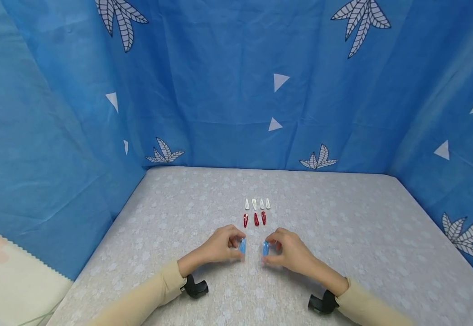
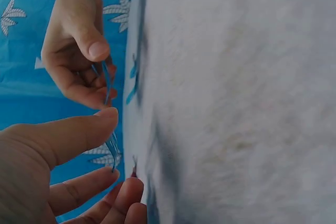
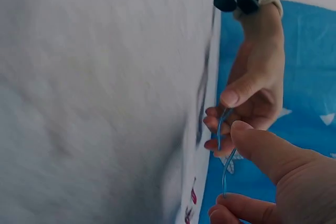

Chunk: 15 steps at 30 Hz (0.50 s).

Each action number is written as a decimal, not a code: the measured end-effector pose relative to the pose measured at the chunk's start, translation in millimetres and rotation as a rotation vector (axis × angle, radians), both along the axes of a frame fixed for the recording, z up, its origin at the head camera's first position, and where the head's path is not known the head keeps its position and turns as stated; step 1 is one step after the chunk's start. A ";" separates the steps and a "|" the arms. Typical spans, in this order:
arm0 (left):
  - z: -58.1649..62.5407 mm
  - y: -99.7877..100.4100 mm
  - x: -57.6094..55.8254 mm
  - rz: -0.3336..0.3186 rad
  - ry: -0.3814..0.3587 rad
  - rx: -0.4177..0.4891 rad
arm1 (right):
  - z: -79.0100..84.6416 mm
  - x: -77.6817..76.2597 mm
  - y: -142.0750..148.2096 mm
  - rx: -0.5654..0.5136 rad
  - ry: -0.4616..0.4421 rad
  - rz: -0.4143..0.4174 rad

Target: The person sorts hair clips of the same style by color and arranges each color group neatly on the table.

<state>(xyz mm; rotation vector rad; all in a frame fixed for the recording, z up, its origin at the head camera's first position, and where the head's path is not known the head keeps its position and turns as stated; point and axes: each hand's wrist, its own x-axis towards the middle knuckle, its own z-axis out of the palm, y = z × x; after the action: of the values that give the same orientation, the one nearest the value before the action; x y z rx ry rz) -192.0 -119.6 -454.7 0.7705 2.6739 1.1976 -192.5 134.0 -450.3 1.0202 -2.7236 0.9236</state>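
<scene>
My left hand (image 1: 223, 244) pinches a blue snap hair clip (image 1: 242, 246) by its ends, between thumb and fingertip. Facing it, my right hand (image 1: 291, 250) holds another blue snap hair clip (image 1: 266, 248) the same way. Both clips stand upright close over the table, with a small gap between them. Just beyond the hands lie three red hair clips (image 1: 256, 219) in a row. Behind those is a row of several white hair clips (image 1: 254, 204). More blue hair clips (image 2: 131, 95) lie past the right hand in the left wrist view, hidden in the head view.
A pale grey patterned cloth (image 1: 195, 194) covers the table. Blue curtains (image 1: 228, 90) with leaf and triangle prints enclose its back and sides. Each wrist wears a small black camera (image 1: 195, 287). A cream cloth (image 1: 12, 276) hangs at the left.
</scene>
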 end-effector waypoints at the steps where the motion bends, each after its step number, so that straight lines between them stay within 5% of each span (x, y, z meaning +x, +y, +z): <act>1: 1.6 0.6 -1.2 0.006 0.002 0.015 | 0.9 -3.3 -0.8 -0.012 0.004 0.000; 15: -1.4 1.2 -22.6 0.099 0.020 0.090 | 3.4 -34.9 -19.2 0.017 -0.002 -0.027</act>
<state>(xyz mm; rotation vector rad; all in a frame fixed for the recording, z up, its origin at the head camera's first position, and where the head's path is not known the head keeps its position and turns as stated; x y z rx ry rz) -214.6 -118.5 -456.1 0.6723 2.7204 1.3483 -227.5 114.8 -446.9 0.9831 -2.7442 0.8989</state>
